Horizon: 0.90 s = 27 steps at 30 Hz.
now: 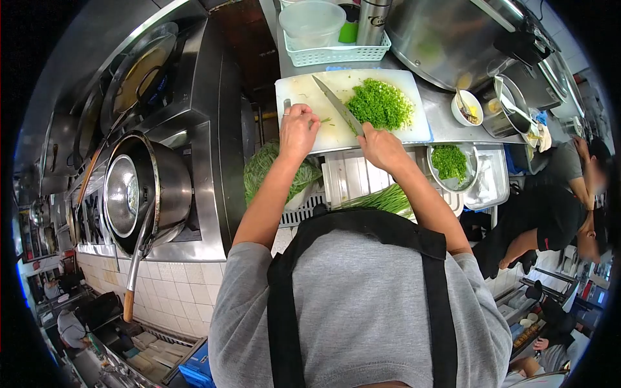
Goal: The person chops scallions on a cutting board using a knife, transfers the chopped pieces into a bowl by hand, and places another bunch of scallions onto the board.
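Note:
My right hand (381,147) is closed around the handle of a kitchen knife (337,105), its blade lying diagonally over a white cutting board (304,87). Beside the blade, to its right, is a heap of finely chopped green onion (378,103). My left hand (299,132) is over the board's left part with fingers bent together; what they pinch, if anything, is too small to make out. A few green bits (326,120) lie by its fingertips. Below the board, long uncut green stalks (381,199) rest in a white tray (343,171).
A bowl of chopped greens (451,163) stands below right. Leafy cabbage (262,174) is at lower left. A pale green basket (336,55) holds containers behind the board. A large steel pot (446,39) and a small white bowl (467,107) stand right. Stove pots (155,187) are left; co-workers (543,220) are right.

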Tool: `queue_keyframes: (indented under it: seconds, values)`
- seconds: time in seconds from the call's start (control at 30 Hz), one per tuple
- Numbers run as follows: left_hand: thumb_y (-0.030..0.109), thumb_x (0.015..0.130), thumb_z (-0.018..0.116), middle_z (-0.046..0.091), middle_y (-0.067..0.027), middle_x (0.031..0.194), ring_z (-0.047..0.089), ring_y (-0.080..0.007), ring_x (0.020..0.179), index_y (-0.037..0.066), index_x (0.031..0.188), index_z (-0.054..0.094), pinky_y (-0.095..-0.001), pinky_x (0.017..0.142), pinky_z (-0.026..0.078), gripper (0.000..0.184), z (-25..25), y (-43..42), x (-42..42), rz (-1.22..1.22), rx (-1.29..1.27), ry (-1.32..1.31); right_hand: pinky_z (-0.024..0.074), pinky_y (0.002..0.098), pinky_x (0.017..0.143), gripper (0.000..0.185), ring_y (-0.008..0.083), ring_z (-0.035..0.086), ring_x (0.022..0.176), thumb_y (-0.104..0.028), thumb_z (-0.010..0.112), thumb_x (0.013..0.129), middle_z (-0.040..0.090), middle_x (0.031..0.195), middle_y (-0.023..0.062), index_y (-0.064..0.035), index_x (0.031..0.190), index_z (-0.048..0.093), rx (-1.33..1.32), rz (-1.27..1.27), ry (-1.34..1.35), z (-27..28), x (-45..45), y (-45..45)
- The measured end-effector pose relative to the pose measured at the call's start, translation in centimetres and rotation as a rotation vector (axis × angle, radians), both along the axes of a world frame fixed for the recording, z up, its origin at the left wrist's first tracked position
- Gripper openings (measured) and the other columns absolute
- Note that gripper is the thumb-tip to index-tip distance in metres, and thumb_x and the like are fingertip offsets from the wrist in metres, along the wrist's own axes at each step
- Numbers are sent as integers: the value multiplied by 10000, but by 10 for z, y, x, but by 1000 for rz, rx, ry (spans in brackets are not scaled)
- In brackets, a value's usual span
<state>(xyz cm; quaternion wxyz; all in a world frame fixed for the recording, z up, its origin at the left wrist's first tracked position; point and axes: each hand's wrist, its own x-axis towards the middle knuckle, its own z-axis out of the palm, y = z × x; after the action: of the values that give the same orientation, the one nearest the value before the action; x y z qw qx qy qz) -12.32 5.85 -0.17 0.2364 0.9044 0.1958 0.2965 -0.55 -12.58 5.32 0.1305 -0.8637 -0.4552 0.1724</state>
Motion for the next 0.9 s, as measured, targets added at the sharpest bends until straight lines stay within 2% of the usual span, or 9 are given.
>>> queue_keyframes:
  seconds: [0.5,0.8,0.9]
  values:
    - [61,671,727,584,-85,928,560,-285,906,41,744,696,-391,796,479,82,14,-14,9,-120,-41,34,497,528,743,254,435,640,793,-224,473,907,648,821,274,19,971,512,-34,27,-48,5,-1,2]
    - [44,665,720,578,-81,892,561,-283,876,36,702,685,-385,766,476,51,4,-24,23,-96,-12,-27,510,506,747,201,418,656,824,-113,398,888,658,850,270,26,955,526,-167,51,-72,32,-8,9]
    - [44,663,716,582,-76,880,563,-281,868,41,694,686,-384,751,475,43,2,-25,22,-94,-18,-45,512,505,743,203,419,656,819,-118,402,884,657,853,270,28,963,518,-91,18,-78,2,-14,8]
